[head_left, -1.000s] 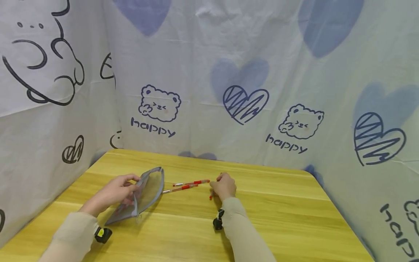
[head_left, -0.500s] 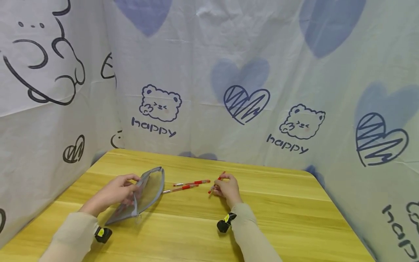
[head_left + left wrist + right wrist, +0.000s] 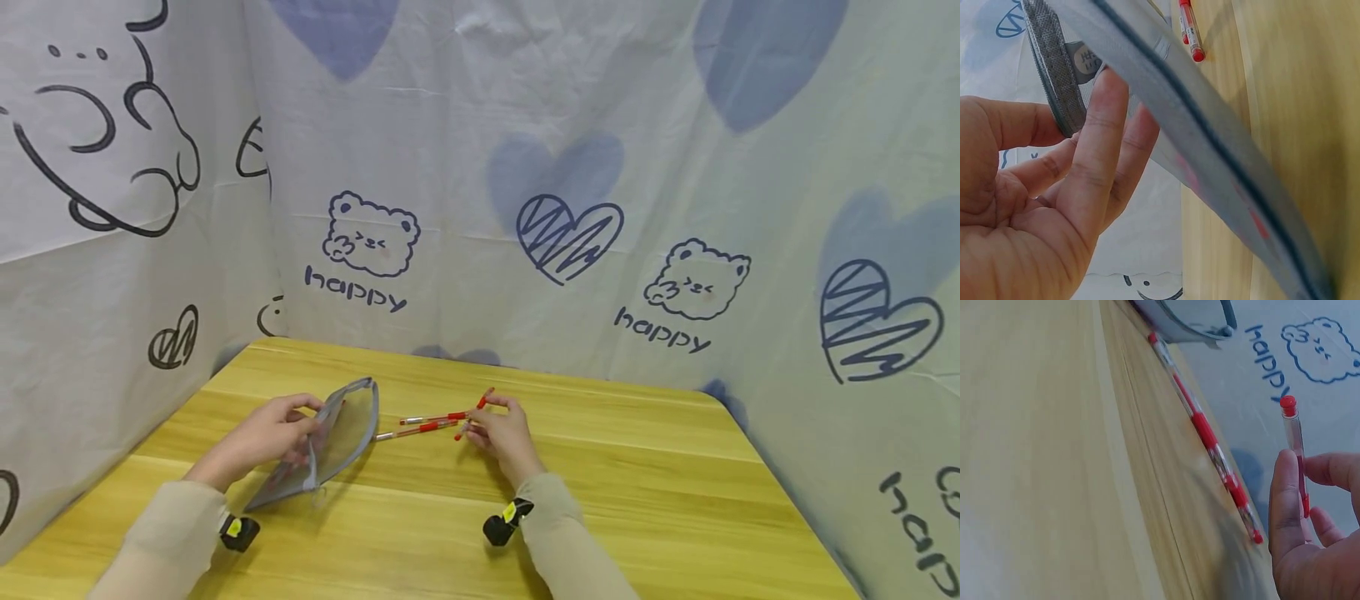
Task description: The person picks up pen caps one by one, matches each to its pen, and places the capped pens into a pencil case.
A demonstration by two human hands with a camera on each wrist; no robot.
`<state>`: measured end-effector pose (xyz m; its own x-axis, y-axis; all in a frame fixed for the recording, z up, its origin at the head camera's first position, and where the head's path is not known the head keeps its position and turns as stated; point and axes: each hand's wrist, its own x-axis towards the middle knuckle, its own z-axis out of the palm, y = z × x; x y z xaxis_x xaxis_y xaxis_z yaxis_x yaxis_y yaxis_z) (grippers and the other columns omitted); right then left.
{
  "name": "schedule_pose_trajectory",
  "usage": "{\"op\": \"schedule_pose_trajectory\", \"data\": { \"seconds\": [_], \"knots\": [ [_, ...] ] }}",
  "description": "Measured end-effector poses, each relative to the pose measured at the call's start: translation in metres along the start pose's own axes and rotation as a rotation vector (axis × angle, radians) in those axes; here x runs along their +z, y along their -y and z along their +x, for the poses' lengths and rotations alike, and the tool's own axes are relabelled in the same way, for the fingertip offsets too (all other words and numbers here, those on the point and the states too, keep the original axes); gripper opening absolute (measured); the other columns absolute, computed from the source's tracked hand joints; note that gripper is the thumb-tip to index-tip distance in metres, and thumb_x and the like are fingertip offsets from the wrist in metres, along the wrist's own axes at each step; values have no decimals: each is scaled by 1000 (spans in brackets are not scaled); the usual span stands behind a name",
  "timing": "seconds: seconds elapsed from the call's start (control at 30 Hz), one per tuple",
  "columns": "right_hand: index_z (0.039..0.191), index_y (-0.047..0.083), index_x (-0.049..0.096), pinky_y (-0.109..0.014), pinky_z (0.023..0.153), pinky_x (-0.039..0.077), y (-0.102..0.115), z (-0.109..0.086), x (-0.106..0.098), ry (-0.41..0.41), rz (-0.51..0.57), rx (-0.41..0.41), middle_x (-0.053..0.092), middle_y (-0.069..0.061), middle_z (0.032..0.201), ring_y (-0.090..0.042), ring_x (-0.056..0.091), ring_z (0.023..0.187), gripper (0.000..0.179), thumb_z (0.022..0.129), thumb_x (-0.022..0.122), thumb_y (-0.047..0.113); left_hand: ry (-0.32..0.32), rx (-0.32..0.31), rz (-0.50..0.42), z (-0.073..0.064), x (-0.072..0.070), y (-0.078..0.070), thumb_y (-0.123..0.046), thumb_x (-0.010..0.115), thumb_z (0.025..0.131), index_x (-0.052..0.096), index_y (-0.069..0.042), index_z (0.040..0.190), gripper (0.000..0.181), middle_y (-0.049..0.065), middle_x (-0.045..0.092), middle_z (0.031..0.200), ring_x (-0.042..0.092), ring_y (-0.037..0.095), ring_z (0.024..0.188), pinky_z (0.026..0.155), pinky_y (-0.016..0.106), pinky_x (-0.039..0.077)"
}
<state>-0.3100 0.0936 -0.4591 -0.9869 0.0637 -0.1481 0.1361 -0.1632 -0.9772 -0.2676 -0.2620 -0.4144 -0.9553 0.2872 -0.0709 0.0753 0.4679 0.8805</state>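
Observation:
My left hand (image 3: 258, 437) grips the upper edge of a grey, see-through zip pouch (image 3: 348, 446), whose mouth gapes toward the right. In the left wrist view, thumb and fingers are at its woven zip edge (image 3: 1054, 69), and reddish patches (image 3: 1257, 222) show through the side. With thumb and fingertips, my right hand (image 3: 506, 433) pinches a red gel pen (image 3: 1294, 434), tilted above the table. Two more red pens, one farther back (image 3: 420, 419) and one nearer (image 3: 412, 432), lie close together between the pouch and the right hand.
The wood-grain table (image 3: 637, 500) has rounded far corners. Behind it and at both sides hang pale cloth walls (image 3: 465, 275) printed with hearts and bears. A black wrist camera (image 3: 240, 532) is on the left wrist, another (image 3: 504, 525) on the right.
My right hand has raised the pen from the table, turned it into view and carried it left toward the two lying pens. The left hand and pouch have stayed nearly still.

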Motion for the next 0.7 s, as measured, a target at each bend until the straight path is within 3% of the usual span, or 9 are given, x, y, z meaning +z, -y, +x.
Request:
{"op": "schedule_pose_trajectory", "data": {
  "seconds": [0.4, 0.7],
  "knots": [
    [142, 0, 46, -19, 63, 60, 3, -20, 38, 95, 2, -28, 66, -10, 99, -11, 72, 72, 48, 100, 70, 2, -18, 5, -7, 0, 2, -1, -9, 47, 112, 50, 7, 146, 38, 23, 74, 115, 70, 23, 84, 74, 41, 64],
    [138, 1, 48, -21, 65, 61, 4, -37, 68, 173, 9, -41, 70, -16, 101, -13, 71, 72, 44, 101, 71, 2, -37, 0, 4, 0, 5, 0, -10, 47, 112, 50, 6, 146, 37, 17, 74, 108, 70, 24, 81, 70, 41, 63]
  ]
}}
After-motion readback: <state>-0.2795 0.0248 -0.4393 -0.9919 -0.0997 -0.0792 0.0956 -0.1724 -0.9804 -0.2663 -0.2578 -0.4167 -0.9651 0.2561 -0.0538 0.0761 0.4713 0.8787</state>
